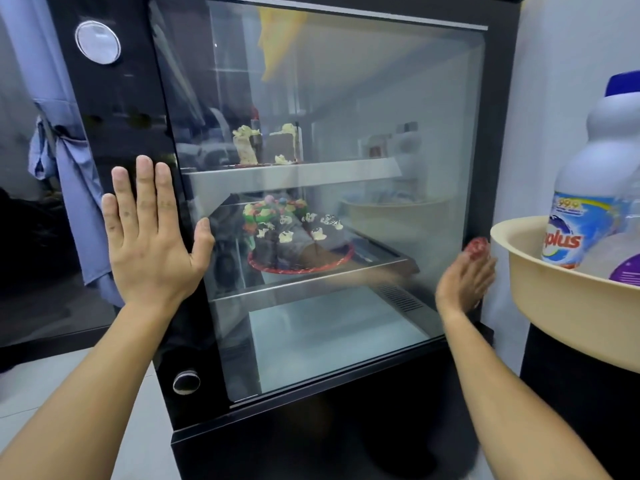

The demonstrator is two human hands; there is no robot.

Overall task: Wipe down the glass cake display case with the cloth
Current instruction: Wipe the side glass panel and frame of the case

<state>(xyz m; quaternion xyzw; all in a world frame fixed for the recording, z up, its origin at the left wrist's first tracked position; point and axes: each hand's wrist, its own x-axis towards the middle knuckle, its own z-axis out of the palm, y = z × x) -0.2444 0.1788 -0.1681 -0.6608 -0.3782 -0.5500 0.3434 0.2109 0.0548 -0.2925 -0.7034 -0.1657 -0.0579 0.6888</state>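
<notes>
The left hand (149, 233) is pressing flat against the black left frame of the case (114, 109), fingers straight and released, thumb lying over the edge of the glass (346, 116). The right hand (464, 278) is resting at the lower right edge of the glass, against the right frame; it is blurred, and its fingers are pinching a small red-and-white cloth (477, 244) at the fingertips. Between the two hands, behind the glass, a decorated cake (294, 237) is sitting on a red plate on the middle shelf. Above it, cake slices (266, 143) are standing on the upper shelf. Right of the right hand, close beside the case, a beige basin (554, 313) is holding a white bottle (595, 174) with a blue cap.
</notes>
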